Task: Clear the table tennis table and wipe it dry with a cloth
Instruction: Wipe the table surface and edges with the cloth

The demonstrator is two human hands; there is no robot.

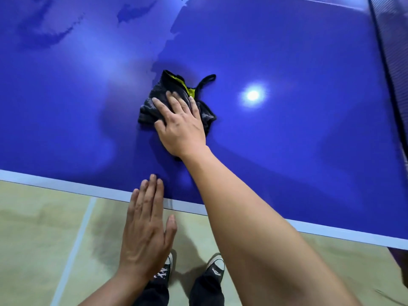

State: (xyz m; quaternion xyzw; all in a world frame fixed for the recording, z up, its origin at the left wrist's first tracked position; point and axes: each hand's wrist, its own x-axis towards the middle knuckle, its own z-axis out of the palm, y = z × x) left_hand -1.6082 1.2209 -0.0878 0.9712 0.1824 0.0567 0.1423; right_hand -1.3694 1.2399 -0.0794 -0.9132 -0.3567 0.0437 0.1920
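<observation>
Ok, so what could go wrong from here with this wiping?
The bunched dark cloth under the right hand covers little surface, so it may just smear water. Wet patches far up the table tennis table could be missed. The left hand, fingertips on the glossy edge, might slip.

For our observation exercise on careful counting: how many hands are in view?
2. The right hand presses flat on the dark cloth lying on the blue table tennis table; the left hand, fingers straight, reaches over the table's near edge.
</observation>
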